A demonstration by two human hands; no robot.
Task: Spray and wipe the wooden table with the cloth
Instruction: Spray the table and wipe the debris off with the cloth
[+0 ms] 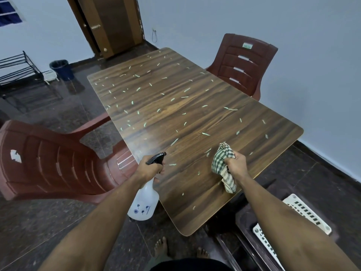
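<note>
The wooden table point(175, 106) stretches away from me, strewn with several small pale green scraps. My left hand point(150, 169) grips the black trigger head of a white spray bottle point(144, 202), held over the table's near left edge with the nozzle pointing out across the top. A faint mist hangs over the wood just ahead of the nozzle. My right hand point(235, 163) holds a bunched green-and-white checked cloth point(222, 165) just above the table's near right part; the cloth's tail hangs down toward the wood.
A maroon plastic chair point(54, 163) stands close at the left, another chair point(242, 65) at the far right. A dark stool with white slotted panels point(304, 214) sits at the near right. A bin point(61, 68) and a wire rack point(17, 69) stand by the far-left wall.
</note>
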